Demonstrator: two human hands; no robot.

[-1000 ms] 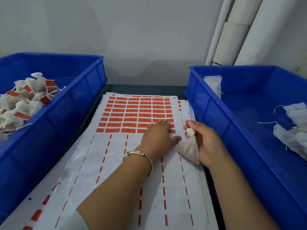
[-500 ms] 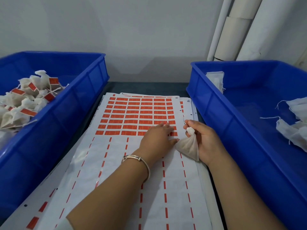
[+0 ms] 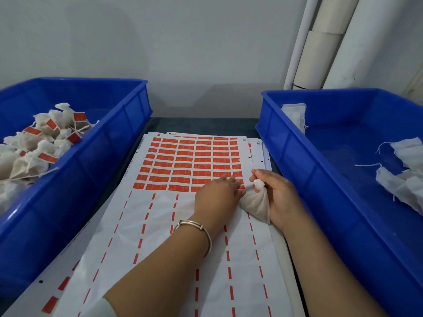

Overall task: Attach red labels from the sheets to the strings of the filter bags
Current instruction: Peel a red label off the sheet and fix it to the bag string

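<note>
On the bench between the two bins lies the label sheet (image 3: 183, 161); its far half is full of red labels (image 3: 201, 167), its near half is stripped to bare backing with only thin red dashes left. So a good share of this sheet is used, and more sheets seem to be stacked under it.

Left blue bin (image 3: 96, 143) holds a pile of finished filter bags (image 3: 39, 152) with red tags on their strings. Right blue bin (image 3: 297, 161) holds a few untagged bags (image 3: 407, 177), strings loose. My read: well underway, with several bags and many labels left.

My right hand (image 3: 279, 197) has a narrow grip on the current filter bag (image 3: 256, 203), fingers curled round its tied neck, body hanging down onto the sheet. Its string is too thin to trace for sure.

My left hand (image 3: 217, 193) lies flat, fingers straight, tips on the nearest row of labels, holding nothing I can see. It touches the bag's left edge. The next label sits right under those fingertips, just beside the bag's neck. I can't tell whether a label is lifted yet.
</note>
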